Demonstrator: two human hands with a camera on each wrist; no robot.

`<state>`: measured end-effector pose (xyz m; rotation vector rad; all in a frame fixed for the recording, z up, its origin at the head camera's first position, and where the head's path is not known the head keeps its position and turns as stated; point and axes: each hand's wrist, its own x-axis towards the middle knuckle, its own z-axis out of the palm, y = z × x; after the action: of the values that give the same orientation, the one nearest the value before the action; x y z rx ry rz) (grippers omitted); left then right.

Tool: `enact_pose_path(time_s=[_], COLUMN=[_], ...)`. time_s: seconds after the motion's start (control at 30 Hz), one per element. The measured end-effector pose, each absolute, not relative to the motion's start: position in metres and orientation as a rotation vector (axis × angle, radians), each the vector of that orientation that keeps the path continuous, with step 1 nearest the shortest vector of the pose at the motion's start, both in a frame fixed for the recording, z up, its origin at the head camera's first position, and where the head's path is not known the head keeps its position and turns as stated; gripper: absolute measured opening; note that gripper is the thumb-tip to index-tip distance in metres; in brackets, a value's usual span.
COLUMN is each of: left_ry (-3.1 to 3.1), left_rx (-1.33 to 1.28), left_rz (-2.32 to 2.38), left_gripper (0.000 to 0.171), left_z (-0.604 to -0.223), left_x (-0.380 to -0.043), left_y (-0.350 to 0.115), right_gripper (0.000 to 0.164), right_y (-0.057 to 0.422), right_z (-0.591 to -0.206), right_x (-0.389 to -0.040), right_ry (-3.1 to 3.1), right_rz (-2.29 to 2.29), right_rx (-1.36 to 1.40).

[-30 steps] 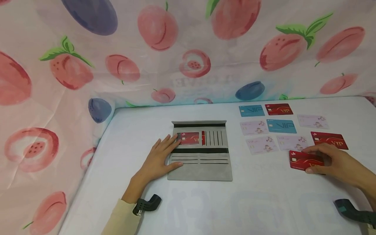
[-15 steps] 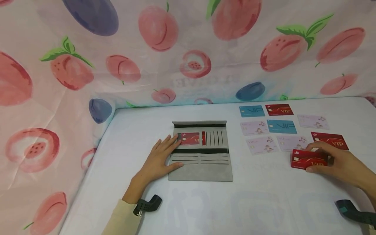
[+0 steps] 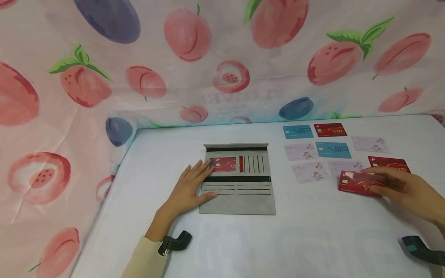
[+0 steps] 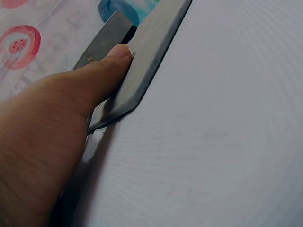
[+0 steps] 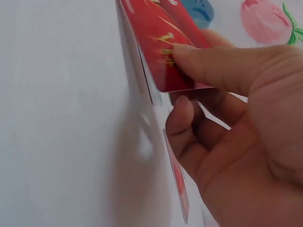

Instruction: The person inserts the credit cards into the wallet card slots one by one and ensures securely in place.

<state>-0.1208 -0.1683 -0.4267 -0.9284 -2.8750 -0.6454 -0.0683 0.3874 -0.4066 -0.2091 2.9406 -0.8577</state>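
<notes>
Red VIP card pinched between thumb and fingers of the right hand, lifted off the white tabletop and tilted. Left hand laid with fingers extended over the left edge of the unfolded grey card wallet; nothing grasped by it. A red card is seated in the wallet's upper left pocket. Farther right, two blue VIP cards, four pale pink cards and two other red VIP cards are spread flat; fruit-print sheet hung behind
</notes>
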Motion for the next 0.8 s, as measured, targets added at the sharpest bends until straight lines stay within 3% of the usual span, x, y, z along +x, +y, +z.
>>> enact_pose_path(time_s=[0.37, 0.8], left_ry=[-2.873, -2.873], left_rx=[-0.937, -0.931], left_rz=[-0.644, -0.642], left_gripper=[0.078, 0.077], left_z=[-0.427, -0.426], left_x=[-0.121, -0.120], left_y=[-0.168, -0.168], right_gripper=[0.053, 0.044], right_y=[0.361, 0.311], right_z=[-0.393, -0.381], right_x=[-0.075, -0.092], right_ry=[2.923, 2.804], right_rz=[-1.133, -1.465], right_rx=[0.013, -0.091])
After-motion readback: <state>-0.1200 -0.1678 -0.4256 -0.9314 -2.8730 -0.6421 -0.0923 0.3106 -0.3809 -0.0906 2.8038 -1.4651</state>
